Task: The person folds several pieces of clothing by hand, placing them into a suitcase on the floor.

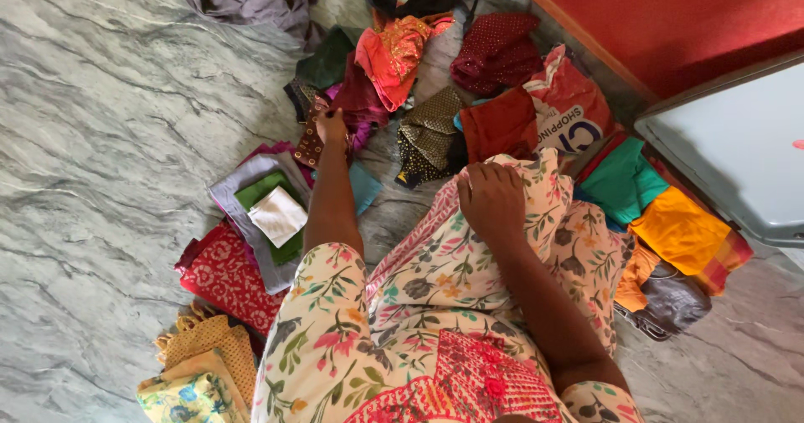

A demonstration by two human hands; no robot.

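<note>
My left hand [332, 126] reaches forward over the floor and grips the edge of a dark maroon cloth with pale dots [309, 146], at the near side of a heap of mixed clothes [394, 54]. My right hand [494, 198] lies on my raised knee, its fingers curled into the floral cloth of my dress [435, 281]. A stack of folded pieces lies just left of my left arm: a white square [278, 215] on green, on grey [230, 193], on red patterned cloth [219, 276].
Grey marble floor [100, 138] lies to the left. Folded yellow pieces [201, 364] sit at the bottom left. Right of my knee are a red printed bag [569, 109], teal [624, 180] and orange [678, 230] cloths, a dark bag [674, 301], a grey box [737, 151] and a red wall [670, 12].
</note>
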